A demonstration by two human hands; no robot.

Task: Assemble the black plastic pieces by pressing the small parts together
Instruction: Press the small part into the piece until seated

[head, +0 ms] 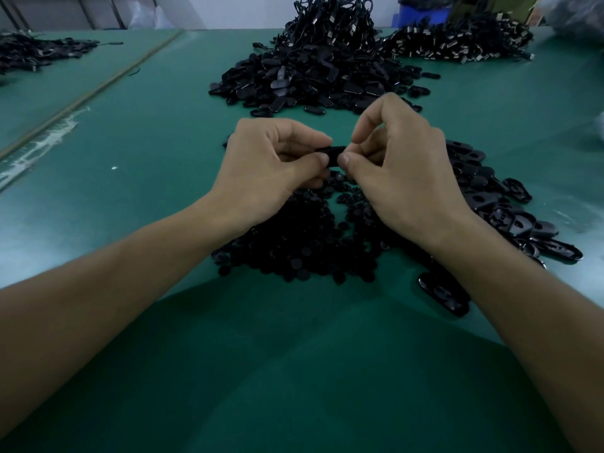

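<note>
Both hands meet above the green table [163, 132] and pinch one black plastic piece [334, 154] between them. My left hand [271, 168] grips its left end with thumb and curled fingers. My right hand [398, 165] pinches its right end with thumb and forefinger. Most of the piece is hidden by the fingers. Directly below the hands lies a heap of small round black parts [294, 243]. A spread of larger oval black shells [496, 204] lies under and right of my right hand.
A big pile of black oval pieces [313, 80] sits beyond the hands, with a heap of black cables [330, 24] behind it and another cable heap [464, 40] far right. More black parts [32, 53] lie far left. A blue bin [425, 14] stands behind.
</note>
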